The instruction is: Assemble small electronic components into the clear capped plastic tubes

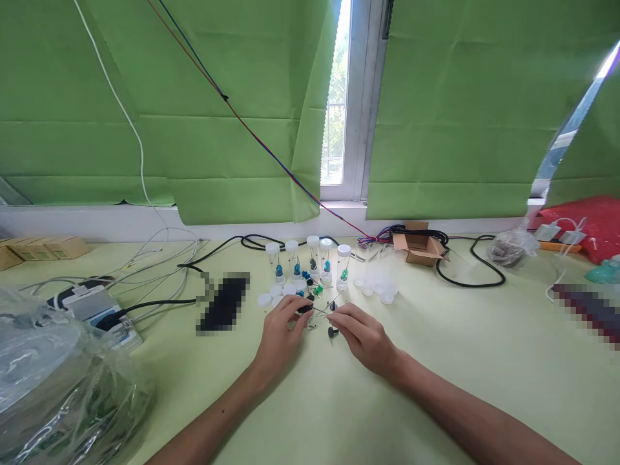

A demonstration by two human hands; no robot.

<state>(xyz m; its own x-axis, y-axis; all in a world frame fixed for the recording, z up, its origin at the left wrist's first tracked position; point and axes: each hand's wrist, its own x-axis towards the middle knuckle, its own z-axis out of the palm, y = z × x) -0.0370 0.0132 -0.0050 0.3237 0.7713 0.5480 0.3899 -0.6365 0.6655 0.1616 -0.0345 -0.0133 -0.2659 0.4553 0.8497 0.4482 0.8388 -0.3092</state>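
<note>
My left hand (282,326) is closed, pinching a small dark round part (305,309) between thumb and fingers. A thin metal rod (320,310) runs from that part to my right hand (362,336), whose fingertips are pressed together on its other end. Right by my right fingertips lies a small black disc with a stem (332,332). Just beyond the hands are loose green pieces (317,290), dark pieces and thin metal bits. Behind them stand several clear vials (343,268) with white caps, holding blue, green or dark pieces with thin rods.
White caps (264,299) lie left of the vials, and translucent cups or caps (375,284) to the right. Farther back are an open cardboard box (420,248) and black cables (477,284). A plastic bag (58,381) and a power strip (99,307) occupy the left.
</note>
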